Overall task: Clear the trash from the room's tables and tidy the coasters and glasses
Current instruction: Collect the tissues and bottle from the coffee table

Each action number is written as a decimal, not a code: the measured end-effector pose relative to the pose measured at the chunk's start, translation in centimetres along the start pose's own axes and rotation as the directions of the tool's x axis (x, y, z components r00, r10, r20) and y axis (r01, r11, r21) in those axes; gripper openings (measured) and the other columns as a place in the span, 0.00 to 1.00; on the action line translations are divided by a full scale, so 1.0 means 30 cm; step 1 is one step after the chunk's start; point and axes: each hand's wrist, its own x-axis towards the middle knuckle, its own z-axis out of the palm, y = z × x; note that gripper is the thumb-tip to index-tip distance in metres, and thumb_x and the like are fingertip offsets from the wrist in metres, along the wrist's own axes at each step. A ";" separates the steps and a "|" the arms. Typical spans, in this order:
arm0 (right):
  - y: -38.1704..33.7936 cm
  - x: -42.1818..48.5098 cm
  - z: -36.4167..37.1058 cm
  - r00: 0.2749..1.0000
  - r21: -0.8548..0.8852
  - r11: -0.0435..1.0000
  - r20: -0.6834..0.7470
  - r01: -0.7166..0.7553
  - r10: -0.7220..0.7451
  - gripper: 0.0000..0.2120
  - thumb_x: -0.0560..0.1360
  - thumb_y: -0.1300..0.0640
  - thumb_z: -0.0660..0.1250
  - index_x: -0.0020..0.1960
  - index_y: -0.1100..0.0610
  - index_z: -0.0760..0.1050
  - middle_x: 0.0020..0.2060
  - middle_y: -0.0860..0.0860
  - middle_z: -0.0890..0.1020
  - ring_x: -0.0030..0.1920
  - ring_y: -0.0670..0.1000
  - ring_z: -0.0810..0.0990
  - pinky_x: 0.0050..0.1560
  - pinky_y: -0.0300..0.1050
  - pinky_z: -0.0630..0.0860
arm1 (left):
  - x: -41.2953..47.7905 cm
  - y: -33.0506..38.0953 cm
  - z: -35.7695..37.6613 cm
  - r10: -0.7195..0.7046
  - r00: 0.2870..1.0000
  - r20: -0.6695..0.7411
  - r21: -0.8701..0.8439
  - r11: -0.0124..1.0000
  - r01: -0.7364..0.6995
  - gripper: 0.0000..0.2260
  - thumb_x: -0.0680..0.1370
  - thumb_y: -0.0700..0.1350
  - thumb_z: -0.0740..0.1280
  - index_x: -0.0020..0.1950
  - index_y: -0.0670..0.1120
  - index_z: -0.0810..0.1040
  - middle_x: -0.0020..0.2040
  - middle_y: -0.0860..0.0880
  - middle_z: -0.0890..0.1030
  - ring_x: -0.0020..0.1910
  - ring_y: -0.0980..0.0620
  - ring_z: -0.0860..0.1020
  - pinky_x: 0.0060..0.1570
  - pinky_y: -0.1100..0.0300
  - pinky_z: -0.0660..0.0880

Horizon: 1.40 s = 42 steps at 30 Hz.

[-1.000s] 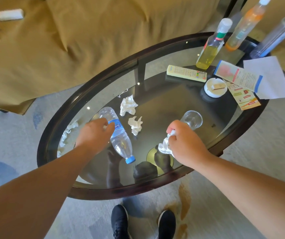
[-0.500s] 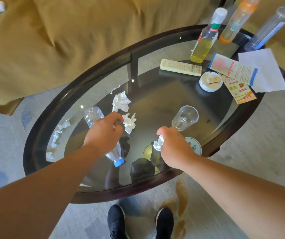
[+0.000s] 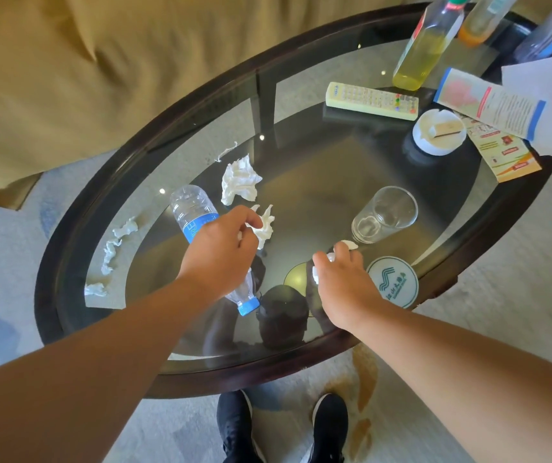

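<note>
Head view, looking down over the glass table (image 3: pixel 50 279). My left hand (image 3: pixel 221 252) is curled, thumb and forefinger pinching the small tissue (image 3: pixel 264 228), which lies at my fingertips just beyond the knuckles. My right hand (image 3: pixel 345 285) is closed round a tissue wad (image 3: pixel 346 243); white shows at the fingertips and by the thumb.

Finding 1 – the next piece of trash, the large tissue (image 3: pixel 239 180), lies straight ahead of the left hand, just past the small one and apart from it. The left hand is clearly nearer; the right would have to cross over.

Finding 2 – the water bottle (image 3: pixel 194 208) lies on its side under my left wrist, its long axis running from far-left base to near-right blue cap. It does not block a forward reach, but a low wrist could roll it.

Finding 3 – the glass (image 3: pixel 385 215) stands just beyond the right fingertips, and the coaster (image 3: pixel 393 284) lies flat beside that hand on its outer side; the 2 are apart.

Also noted: tissue scraps (image 3: pixel 114 245) strung along the left edge, well away from both hands; a remote (image 3: pixel 371 101), ashtray (image 3: pixel 435 149) and leaflets (image 3: pixel 492 105) at the far right – none in the way.
</note>
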 end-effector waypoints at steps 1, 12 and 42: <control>0.004 0.004 0.005 0.999 -0.014 1.000 -0.036 0.022 -0.023 0.19 0.71 0.70 0.60 0.59 0.57 0.66 0.59 0.57 0.65 0.55 0.57 0.66 0.44 0.45 0.71 | 0.003 -0.002 0.002 0.000 1.000 0.001 -0.004 1.000 0.000 0.10 0.78 0.43 0.57 0.46 0.58 0.73 0.26 0.55 0.74 0.31 0.59 0.74 0.29 0.61 0.71; 0.002 0.015 -0.052 0.996 0.254 0.966 -0.090 0.045 -0.023 0.07 0.76 0.64 0.59 0.47 0.56 0.61 0.47 0.53 0.66 0.44 0.54 0.66 0.39 0.45 0.66 | 0.016 0.043 -0.049 0.031 0.999 -0.013 -0.021 0.999 -0.032 0.11 0.78 0.40 0.57 0.45 0.54 0.74 0.24 0.60 0.73 0.24 0.61 0.71 0.24 0.70 0.65; -0.236 0.050 -0.369 0.990 0.446 0.890 -0.140 0.092 -0.032 0.15 0.78 0.60 0.59 0.63 0.50 0.68 0.50 0.49 0.70 0.43 0.49 0.74 0.43 0.43 0.70 | 0.053 0.034 -0.393 0.128 0.985 -0.116 -0.031 0.991 -0.133 0.10 0.77 0.41 0.58 0.43 0.53 0.76 0.33 0.64 0.77 0.32 0.64 0.74 0.28 0.73 0.68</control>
